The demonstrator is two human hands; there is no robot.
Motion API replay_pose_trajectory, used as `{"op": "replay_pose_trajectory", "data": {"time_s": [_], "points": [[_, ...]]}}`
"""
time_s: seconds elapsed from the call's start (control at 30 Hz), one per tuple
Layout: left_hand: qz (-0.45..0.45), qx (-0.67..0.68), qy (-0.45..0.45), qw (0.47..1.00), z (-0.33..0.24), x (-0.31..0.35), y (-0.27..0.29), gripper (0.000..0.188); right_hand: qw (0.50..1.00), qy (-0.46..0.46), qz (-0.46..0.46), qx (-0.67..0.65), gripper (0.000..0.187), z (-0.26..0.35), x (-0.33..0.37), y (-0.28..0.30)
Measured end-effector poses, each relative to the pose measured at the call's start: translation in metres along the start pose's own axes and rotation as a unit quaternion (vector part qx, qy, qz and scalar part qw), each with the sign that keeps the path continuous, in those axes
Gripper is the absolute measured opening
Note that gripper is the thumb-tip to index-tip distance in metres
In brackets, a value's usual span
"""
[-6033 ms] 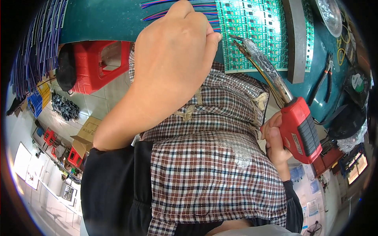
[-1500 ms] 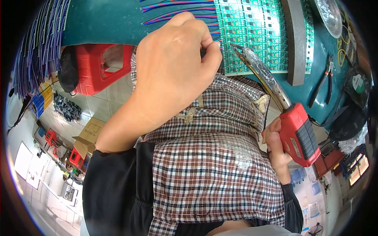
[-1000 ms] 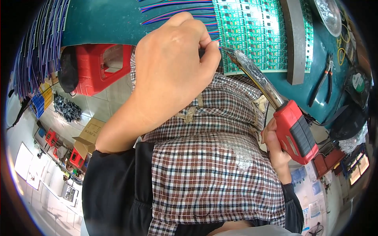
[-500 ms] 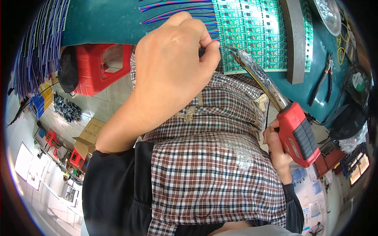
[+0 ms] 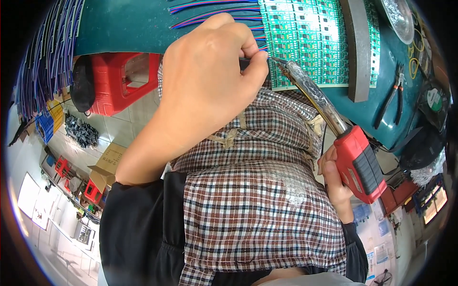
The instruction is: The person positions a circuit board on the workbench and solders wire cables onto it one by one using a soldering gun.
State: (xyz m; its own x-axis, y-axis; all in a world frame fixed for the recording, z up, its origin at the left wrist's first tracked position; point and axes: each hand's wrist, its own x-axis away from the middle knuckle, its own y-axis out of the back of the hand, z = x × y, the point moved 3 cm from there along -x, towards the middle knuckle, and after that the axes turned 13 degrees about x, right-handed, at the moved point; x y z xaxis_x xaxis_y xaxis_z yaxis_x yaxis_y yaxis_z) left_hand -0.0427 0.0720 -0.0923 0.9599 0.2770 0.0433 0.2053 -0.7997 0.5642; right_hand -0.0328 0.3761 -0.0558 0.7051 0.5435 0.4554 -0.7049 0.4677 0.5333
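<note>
Along the left edge of a panel of green circuit boards [image 5: 305, 43], thin multicoloured wires [image 5: 205, 20] stick out to the left in small groups. My left hand [image 5: 210, 71] is closed at the panel's lower left edge, thumb and forefinger pinched together on wires there. Its back hides most of what it grips. In my right hand [image 5: 334, 181] is a soldering iron [image 5: 360, 164] with a red and black handle, pointing up and left. The iron's tip is right beside my left thumb, at the board edge; whether it touches a wire or pad I cannot tell.
A dark metal bar [image 5: 357, 57] lies across the panel. Right of it are pliers [image 5: 395, 93] and a metal dish [image 5: 398, 19] on the green table. Bundled wires [image 5: 47, 52] hang at the far left, near a red stool [image 5: 107, 90] and an open cardboard box [image 5: 107, 164].
The soldering iron's tip has shifted slightly left toward my left thumb, its handle moving slightly too. My left hand keeps its pinch almost in place.
</note>
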Motion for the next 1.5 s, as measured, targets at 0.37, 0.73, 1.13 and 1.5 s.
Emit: {"op": "replay_pose_trajectory", "data": {"time_s": [0.37, 0.73, 1.13, 1.5], "points": [[0.018, 0.003, 0.001, 1.000, -0.0002, -0.0015, 0.0027, 0.015, 1.000, 0.010, 0.007, 0.001, 0.011, -0.0014, -0.0034, -0.0014], [0.020, 0.001, 0.002, 1.000, -0.0001, -0.0020, 0.0035, 0.016, 1.000, -0.001, -0.009, 0.019, 0.012, 0.0001, 0.0018, -0.0028], [0.040, 0.005, 0.008, 0.999, 0.0000, -0.0045, 0.0052, 0.017, 1.000, 0.014, -0.002, 0.017, 0.012, -0.0011, -0.0018, -0.0027], [0.065, 0.005, 0.012, 0.998, 0.0001, -0.0067, 0.0071, 0.018, 0.999, -0.018, -0.023, 0.014, 0.010, 0.0042, -0.0001, -0.0041]]}}
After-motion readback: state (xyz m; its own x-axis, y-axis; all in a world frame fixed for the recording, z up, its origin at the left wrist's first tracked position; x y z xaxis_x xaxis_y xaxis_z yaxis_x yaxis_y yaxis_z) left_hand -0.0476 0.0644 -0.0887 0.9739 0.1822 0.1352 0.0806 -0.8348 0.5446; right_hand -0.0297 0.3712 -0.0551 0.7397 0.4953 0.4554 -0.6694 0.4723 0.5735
